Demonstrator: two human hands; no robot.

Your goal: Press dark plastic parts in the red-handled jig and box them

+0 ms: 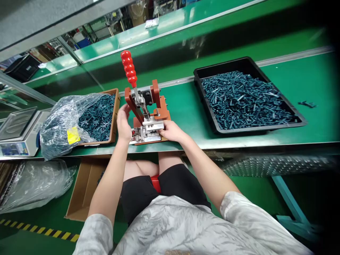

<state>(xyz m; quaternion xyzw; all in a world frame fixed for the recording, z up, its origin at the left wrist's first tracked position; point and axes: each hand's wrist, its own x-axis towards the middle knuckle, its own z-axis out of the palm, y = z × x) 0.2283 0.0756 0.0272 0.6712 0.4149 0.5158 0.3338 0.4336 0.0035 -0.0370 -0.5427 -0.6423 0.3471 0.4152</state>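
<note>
You're seeing a black tray (225,65) sitting on the green workbench (292,88), heaped with dark teal plastic parts (244,101), and a few loose parts (306,104) are lying just beside it on the bench. Toward the left, a brown tray (114,117) is holding more of them (98,117), partly covered by a clear plastic bag (62,124) carrying a yellow label (73,135). A digital scale (18,132) is standing just beside that bag. Below the bench, a cardboard box (86,191) and a crumpled plastic sheet (34,186) are lying on the green floor (26,212), with yellow-and-black hazard tape (39,230) running along it.
</note>
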